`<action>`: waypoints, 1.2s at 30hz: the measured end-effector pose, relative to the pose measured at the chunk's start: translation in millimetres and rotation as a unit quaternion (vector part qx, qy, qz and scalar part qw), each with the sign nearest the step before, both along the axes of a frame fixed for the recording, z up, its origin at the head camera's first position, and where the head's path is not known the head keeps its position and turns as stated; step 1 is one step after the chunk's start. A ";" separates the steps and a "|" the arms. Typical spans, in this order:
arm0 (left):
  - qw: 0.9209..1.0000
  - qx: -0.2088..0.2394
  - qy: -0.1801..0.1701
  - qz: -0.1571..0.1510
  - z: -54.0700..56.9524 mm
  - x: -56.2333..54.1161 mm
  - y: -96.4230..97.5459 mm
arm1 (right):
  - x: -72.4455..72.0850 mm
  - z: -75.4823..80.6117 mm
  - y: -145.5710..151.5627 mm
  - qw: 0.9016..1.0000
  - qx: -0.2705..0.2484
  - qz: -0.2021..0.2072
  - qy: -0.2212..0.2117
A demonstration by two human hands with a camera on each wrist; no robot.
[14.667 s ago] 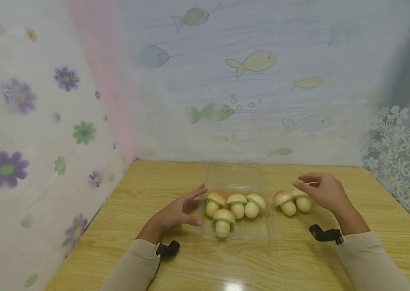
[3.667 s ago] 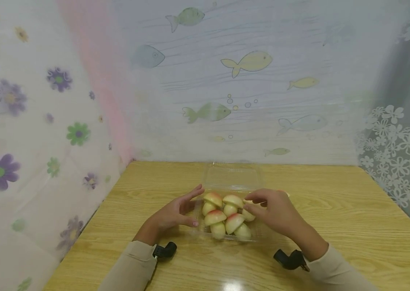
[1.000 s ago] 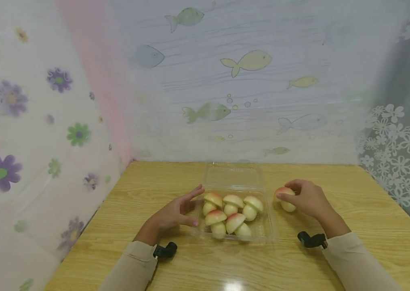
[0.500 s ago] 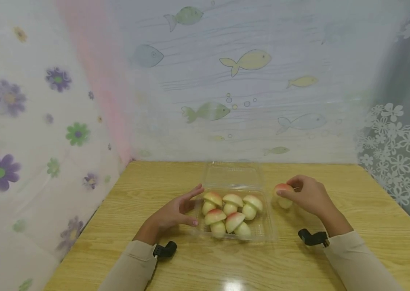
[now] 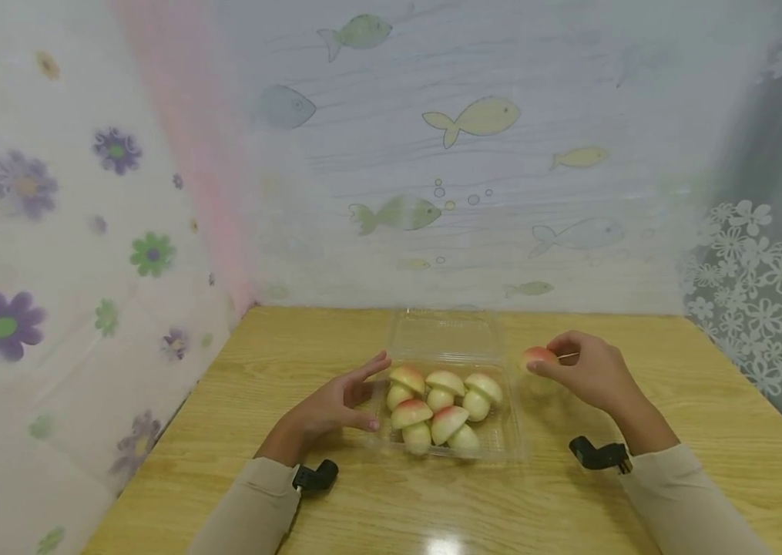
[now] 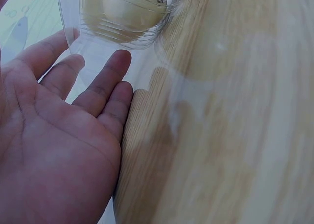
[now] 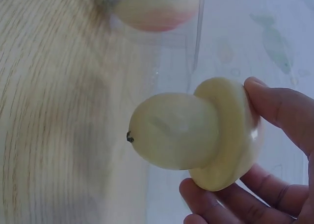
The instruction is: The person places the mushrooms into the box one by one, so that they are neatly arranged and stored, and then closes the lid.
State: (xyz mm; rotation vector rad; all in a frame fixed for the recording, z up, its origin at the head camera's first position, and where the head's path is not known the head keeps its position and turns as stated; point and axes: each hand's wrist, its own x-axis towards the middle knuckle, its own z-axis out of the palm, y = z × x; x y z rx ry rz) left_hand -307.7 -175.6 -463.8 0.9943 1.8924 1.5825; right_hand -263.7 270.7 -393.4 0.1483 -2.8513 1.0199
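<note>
My right hand [image 5: 592,374] pinches a toy mushroom [image 7: 171,131] by its rounded cap, between thumb and fingers, to the right of a clear plastic box [image 5: 519,432]. In the right wrist view the pale stem, with a small dark tip, points away from the palm. From the head view only the red-tinged cap shows. My left hand [image 5: 335,401] lies at the box's left side, fingers spread and relaxed, with fingertips right at the clear wall in the left wrist view. Several cream toy mushrooms [image 5: 444,389] with rounded caps, some blushed red, sit in two rows inside the box.
The box's hinged clear lid [image 5: 442,337] lies folded back toward the rear wall. Wood-grain table [image 5: 391,501] spreads under everything. A fish-patterned sheet [image 5: 391,154] closes off the back, and a flowered sheet [image 5: 72,254] the left.
Another mushroom from the right has joined those in the box. My right hand has taken hold of the mushroom beside it and turned it, stem now out of the head view. Left hand has stayed.
</note>
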 end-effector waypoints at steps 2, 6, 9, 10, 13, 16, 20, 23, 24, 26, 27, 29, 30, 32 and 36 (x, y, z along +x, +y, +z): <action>1.000 -0.001 -0.001 -0.001 -0.4 1.4 0.2 | 2.6 1.1 -1.5 1.000 -0.002 0.001 -0.002; 1.000 -0.005 -0.006 -0.005 -2.5 3.2 0.3 | 7.1 3.4 -4.5 1.000 0.002 0.003 -0.007; 1.000 -0.005 -0.007 -0.002 -4.0 3.2 0.4 | 8.8 6.2 -6.2 1.000 0.010 0.009 0.001; 1.000 -0.005 -0.006 -0.001 -4.2 3.0 0.4 | 9.1 7.4 -6.6 1.000 0.012 0.012 0.007; 1.000 -0.002 -0.006 0.001 -3.8 2.6 0.5 | 10.2 11.3 -8.2 0.999 0.017 0.019 0.019; 1.000 -0.004 -0.006 0.000 -2.4 2.8 0.5 | 12.9 15.9 -10.7 0.999 0.017 0.021 0.025; 1.000 -0.008 -0.009 0.002 0.0 4.2 -0.2 | 17.6 23.5 -17.0 0.999 0.012 0.025 0.036; 1.000 -0.008 -0.011 0.006 1.6 5.1 -0.8 | 20.8 28.8 -23.1 0.998 0.007 0.031 0.048; 1.000 -0.008 -0.011 0.006 2.0 5.3 -1.0 | 21.9 30.1 -25.0 0.998 0.005 0.033 0.051; 1.000 -0.006 -0.011 0.006 2.1 5.0 -1.2 | 23.4 32.0 -28.6 0.998 0.002 0.037 0.054; 1.000 -0.005 -0.010 0.005 2.1 4.9 -1.2 | 24.1 32.6 -30.5 0.998 0.000 0.037 0.053; 1.000 -0.004 -0.009 0.004 1.9 4.4 -1.0 | 25.3 33.4 -33.7 0.998 -0.002 0.041 0.054; 1.000 -0.004 -0.009 0.003 1.9 4.3 -0.9 | 25.6 33.4 -35.0 0.998 -0.003 0.043 0.055; 1.000 -0.003 -0.008 0.003 2.0 4.1 -0.4 | 26.6 33.5 -37.7 0.997 -0.005 0.047 0.057; 1.000 -0.006 -0.007 0.004 2.3 3.6 0.8 | 28.8 32.8 -43.3 0.997 -0.009 0.056 0.060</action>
